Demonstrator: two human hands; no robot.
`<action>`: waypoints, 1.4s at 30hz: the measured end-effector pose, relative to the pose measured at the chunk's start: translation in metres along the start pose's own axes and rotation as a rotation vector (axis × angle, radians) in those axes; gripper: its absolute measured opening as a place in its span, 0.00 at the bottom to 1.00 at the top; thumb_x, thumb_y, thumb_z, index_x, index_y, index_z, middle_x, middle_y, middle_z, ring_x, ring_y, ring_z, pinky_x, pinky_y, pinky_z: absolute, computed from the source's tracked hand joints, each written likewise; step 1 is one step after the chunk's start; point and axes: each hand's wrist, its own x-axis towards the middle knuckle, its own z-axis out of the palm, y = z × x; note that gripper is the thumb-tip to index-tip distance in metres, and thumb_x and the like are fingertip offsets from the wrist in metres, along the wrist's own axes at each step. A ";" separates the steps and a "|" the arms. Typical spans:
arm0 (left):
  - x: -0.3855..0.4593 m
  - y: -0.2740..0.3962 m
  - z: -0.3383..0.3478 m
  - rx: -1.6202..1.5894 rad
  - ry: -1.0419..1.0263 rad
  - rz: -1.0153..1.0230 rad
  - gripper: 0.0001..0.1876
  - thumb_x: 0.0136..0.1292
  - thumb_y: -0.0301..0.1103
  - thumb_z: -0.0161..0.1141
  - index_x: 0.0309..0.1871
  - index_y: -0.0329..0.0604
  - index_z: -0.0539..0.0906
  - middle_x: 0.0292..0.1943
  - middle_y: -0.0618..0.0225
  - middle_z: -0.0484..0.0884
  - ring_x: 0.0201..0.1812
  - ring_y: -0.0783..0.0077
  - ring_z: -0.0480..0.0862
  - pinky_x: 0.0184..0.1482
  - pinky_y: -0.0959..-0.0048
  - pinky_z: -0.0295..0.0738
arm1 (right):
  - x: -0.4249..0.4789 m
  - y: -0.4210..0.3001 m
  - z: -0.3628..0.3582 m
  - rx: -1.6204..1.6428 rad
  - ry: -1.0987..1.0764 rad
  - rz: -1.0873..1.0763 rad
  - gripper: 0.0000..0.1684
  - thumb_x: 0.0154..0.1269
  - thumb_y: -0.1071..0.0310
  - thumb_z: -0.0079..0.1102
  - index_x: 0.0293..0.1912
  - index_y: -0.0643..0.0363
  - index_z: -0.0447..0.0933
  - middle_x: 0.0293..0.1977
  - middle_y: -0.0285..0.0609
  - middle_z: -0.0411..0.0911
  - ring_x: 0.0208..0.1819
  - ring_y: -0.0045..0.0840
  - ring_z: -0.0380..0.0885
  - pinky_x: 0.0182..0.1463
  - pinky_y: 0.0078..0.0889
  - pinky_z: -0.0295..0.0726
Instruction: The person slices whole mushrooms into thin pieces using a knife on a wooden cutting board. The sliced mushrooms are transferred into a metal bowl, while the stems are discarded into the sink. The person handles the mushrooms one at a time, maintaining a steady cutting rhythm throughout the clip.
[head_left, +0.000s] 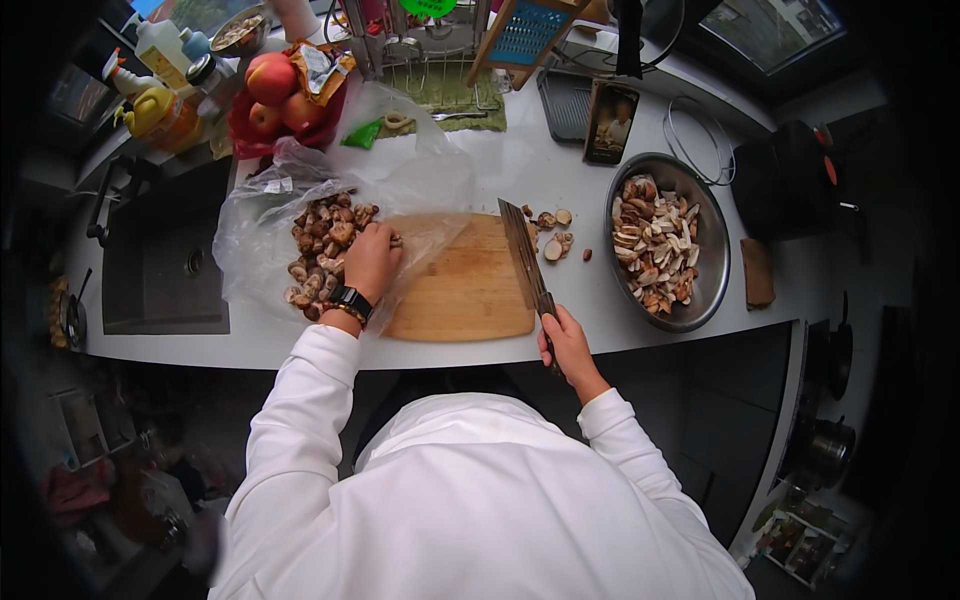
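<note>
My right hand (571, 346) grips the dark handle of a cleaver (519, 251). Its broad blade points away from me, tilted nearly edge-on along the right side of the wooden cutting board (457, 281). At the board's left, my left hand (373, 262) has its fingers curled around a mushroom (396, 240), which is mostly covered. Beside that hand lies a pile of whole brown mushrooms (319, 232) on an opened clear plastic bag (255, 217), part of which overlaps the board. Trimmed mushroom ends (555, 247) lie right of the blade.
A steel bowl (721, 277) of sliced mushrooms stands at the right. The sink (165, 262) is at the left, with a red bag of peaches (274, 79) behind the plastic bag. A propped phone (611, 124) and a wire ring (679, 142) are at the back right.
</note>
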 end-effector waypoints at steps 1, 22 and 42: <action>0.002 -0.001 0.000 -0.010 0.009 0.002 0.13 0.54 0.29 0.61 0.43 0.38 0.78 0.39 0.56 0.78 0.41 0.55 0.79 0.43 0.62 0.75 | 0.000 0.000 -0.001 -0.008 0.011 -0.005 0.09 0.73 0.62 0.44 0.40 0.57 0.67 0.19 0.34 0.68 0.13 0.14 0.63 0.17 0.17 0.63; -0.010 0.099 -0.003 -2.193 -0.602 -0.448 0.18 0.68 0.26 0.51 0.60 0.46 0.67 0.54 0.55 0.73 0.46 0.70 0.77 0.49 0.77 0.77 | 0.019 -0.065 0.046 0.001 0.185 -0.360 0.25 0.55 0.74 0.62 0.53 0.63 0.67 0.25 0.31 0.72 0.21 0.13 0.69 0.24 0.19 0.69; -0.023 0.112 0.025 -2.006 -0.486 -0.532 0.07 0.66 0.33 0.58 0.44 0.48 0.73 0.35 0.73 0.79 0.36 0.78 0.78 0.38 0.78 0.76 | 0.036 -0.078 0.059 -0.287 0.279 -0.572 0.27 0.54 0.76 0.62 0.54 0.62 0.68 0.28 0.36 0.78 0.29 0.18 0.76 0.36 0.22 0.77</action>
